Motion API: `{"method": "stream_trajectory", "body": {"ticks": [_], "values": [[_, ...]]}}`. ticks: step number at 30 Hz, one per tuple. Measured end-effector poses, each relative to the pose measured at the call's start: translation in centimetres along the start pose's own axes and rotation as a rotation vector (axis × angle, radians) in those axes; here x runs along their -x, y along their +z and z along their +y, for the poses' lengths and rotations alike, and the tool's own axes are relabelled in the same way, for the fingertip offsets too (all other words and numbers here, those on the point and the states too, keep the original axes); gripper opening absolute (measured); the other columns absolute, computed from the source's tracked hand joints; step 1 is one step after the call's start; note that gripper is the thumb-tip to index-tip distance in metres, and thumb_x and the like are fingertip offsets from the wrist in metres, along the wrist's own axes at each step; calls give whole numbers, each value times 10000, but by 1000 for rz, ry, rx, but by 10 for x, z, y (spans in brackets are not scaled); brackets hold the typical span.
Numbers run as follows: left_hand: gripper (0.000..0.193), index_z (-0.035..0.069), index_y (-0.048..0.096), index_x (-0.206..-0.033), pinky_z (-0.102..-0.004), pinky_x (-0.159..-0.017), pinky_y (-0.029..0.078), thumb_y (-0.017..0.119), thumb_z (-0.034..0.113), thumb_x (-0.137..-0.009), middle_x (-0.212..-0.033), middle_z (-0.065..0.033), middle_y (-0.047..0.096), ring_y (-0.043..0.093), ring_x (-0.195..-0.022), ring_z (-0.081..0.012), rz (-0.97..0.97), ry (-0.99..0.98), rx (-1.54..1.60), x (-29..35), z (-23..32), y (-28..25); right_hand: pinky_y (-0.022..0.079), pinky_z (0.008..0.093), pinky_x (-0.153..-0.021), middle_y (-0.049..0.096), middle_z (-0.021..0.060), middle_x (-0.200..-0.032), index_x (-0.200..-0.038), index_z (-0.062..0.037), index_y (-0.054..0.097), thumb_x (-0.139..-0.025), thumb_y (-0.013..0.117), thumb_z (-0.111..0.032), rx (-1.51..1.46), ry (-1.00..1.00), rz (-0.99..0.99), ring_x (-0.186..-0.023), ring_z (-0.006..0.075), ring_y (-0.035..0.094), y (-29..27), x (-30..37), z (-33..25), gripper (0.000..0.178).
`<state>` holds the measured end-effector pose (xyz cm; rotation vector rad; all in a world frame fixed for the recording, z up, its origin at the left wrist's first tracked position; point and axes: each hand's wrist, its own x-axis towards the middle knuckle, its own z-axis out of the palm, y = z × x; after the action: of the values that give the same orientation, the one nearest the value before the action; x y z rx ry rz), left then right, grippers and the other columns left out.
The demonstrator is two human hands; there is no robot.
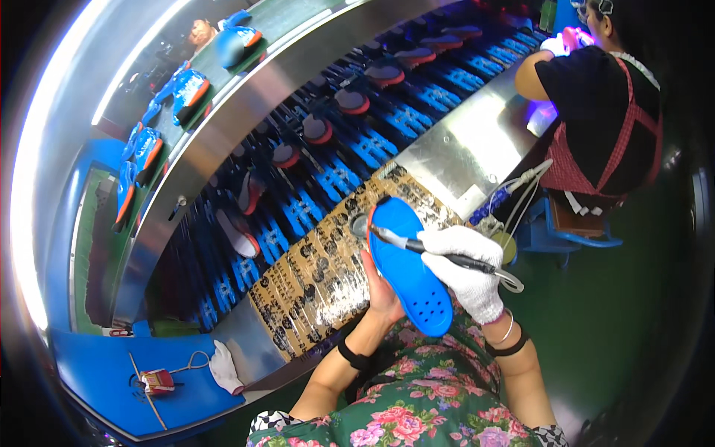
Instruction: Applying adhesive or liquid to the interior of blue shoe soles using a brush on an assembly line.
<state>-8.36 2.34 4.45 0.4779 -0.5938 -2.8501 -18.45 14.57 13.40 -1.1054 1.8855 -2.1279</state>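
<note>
My left hand [381,290], bare, grips a bright blue shoe sole [408,272] from below and along its left edge. The sole has an orange-red rim, and small holes dot its lower end. In a white knit glove, my right hand [465,268] is closed around a brush [402,240] with a dark handle. A clear tube runs from the handle's end. Near the sole's upper left edge lies the brush tip, over the blue surface. Beneath the far end of the sole, a small round dish [358,225] partly shows.
A cardboard-covered ledge [316,279] borders a conveyor [298,212] carrying shoes and soles. More shoes ride an upper shelf [223,86]. At right sits a co-worker [603,112]. A blue table [97,372] at lower left holds a red box [156,382] and white glove [223,367].
</note>
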Motion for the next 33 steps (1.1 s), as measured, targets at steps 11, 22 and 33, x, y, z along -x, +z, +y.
{"method": "stream_trajectory", "body": {"ticks": [11, 22, 33], "values": [[982, 130, 304, -1583, -478, -1195, 317, 246, 846, -914, -1579, -96, 409, 418, -1422, -313, 28, 268, -115, -3, -13, 21, 554, 391, -836, 745, 139, -1095, -1109, -48, 748, -810, 729, -76, 436, -475, -161, -984, 277, 717, -10, -17, -2, 301], [988, 141, 370, -1544, -466, -1167, 360, 321, 872, -882, -1506, -103, 478, 480, -1348, -295, 72, 270, -194, -6, -15, -1, 563, 386, -810, 752, 114, -1016, -1062, -42, 760, -828, 744, -59, 370, -434, -98, -950, 285, 717, -6, 0, -1, 235], [972, 116, 436, -1449, -458, -1073, 456, 327, 886, -865, -1303, -111, 601, 583, -1198, -290, -130, 138, 38, -20, -1, -38, 576, 395, -794, 751, 163, -1018, -975, -33, 761, -783, 766, -39, 231, -386, -67, -917, 292, 725, -3, 8, 12, 192]]}}
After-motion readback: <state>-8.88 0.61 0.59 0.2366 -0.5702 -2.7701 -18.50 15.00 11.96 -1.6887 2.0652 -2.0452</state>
